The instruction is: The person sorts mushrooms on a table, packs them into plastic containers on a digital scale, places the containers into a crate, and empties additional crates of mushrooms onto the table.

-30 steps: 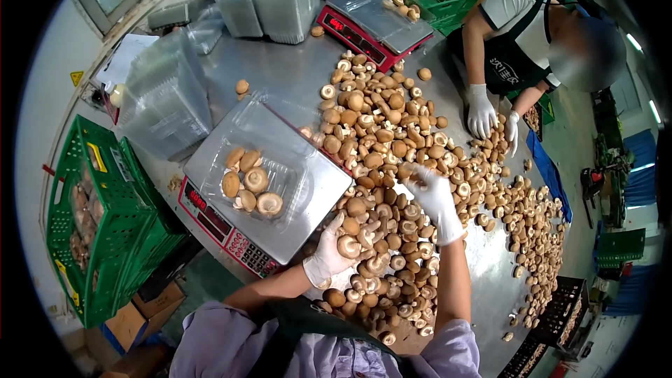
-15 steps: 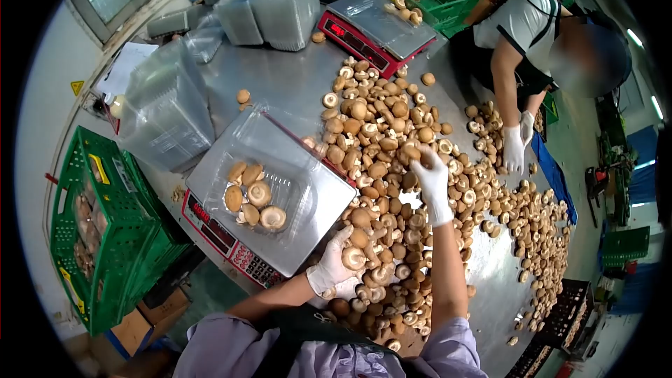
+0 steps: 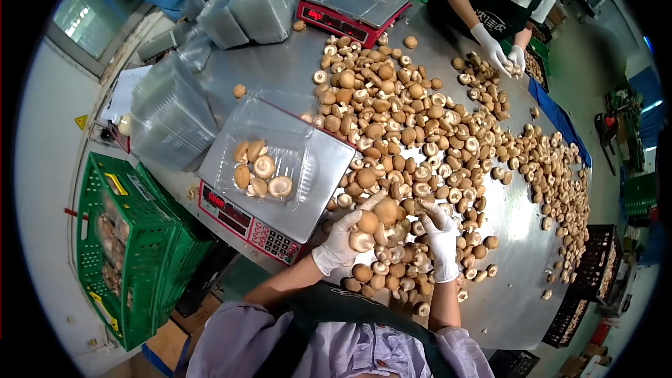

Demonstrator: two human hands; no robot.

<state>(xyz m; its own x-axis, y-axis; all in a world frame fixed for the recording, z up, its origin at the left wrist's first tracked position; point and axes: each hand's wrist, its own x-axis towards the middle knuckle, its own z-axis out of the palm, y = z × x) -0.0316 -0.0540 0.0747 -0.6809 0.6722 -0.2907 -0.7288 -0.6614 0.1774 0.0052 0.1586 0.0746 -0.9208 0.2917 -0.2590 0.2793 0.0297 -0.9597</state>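
My left hand [image 3: 340, 243], in a white glove, is closed around several brown-capped shiitake mushrooms [image 3: 368, 221] beside the scale. Close by on the right, my gloved right hand [image 3: 441, 232] has its thumb and fingers curled about a mushroom [image 3: 422, 207] at the fingertips, partly hidden by the hand. Beneath and beyond both hands spreads a heap of mushrooms [image 3: 374, 131]. On the red and silver scale [image 3: 325, 168] to the left lies a clear plastic tray [image 3: 297, 147] with several mushrooms inside.
Stacked clear trays [image 3: 171, 115] stand behind the scale, and green crates [image 3: 129, 245] at the left. A second scale [image 3: 350, 10] holds a few mushrooms. Across the metal table [image 3: 514, 294], a co-worker's gloved hands [image 3: 500, 56] handle mushrooms. Black crates [image 3: 595, 262] stand at the right.
My right hand has come down from the heap toward my left hand, which now has more mushrooms at it. The camera view has shifted. The co-worker's hands have come together.
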